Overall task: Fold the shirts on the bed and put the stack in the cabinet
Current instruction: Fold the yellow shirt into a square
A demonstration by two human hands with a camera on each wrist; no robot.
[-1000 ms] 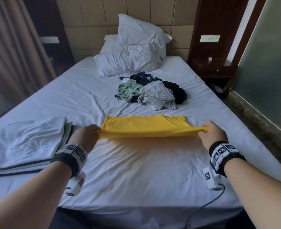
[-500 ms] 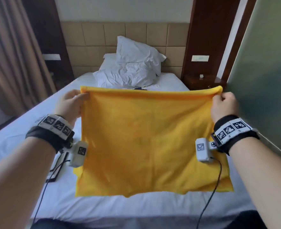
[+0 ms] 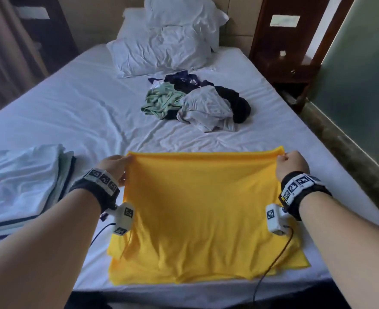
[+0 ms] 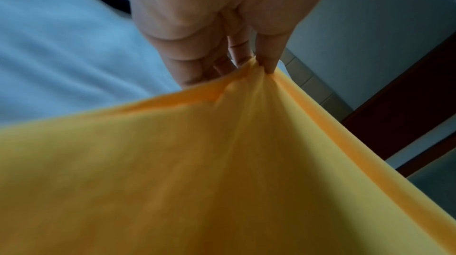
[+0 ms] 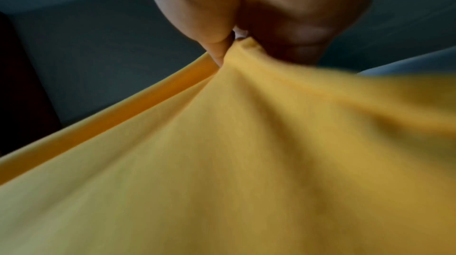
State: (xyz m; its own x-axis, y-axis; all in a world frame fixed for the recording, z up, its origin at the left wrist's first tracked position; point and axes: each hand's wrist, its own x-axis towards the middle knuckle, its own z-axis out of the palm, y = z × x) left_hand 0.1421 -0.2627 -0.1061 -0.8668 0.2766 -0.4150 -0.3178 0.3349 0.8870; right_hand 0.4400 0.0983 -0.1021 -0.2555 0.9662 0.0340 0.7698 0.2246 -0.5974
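Right, the yellow shirt [image 3: 202, 210] lies spread on the near edge of the bed [image 3: 72, 112], its far hem lifted off the sheet and running side to side between the two hands. The left hand [image 3: 115, 167] pinches one far corner, the right hand [image 3: 290, 163] the other, fingers [image 4: 267, 58] curled tight on the cloth. To my eye the fold goes toward the person, and the folded pile [image 3: 23, 186] waits just beside the left hand.
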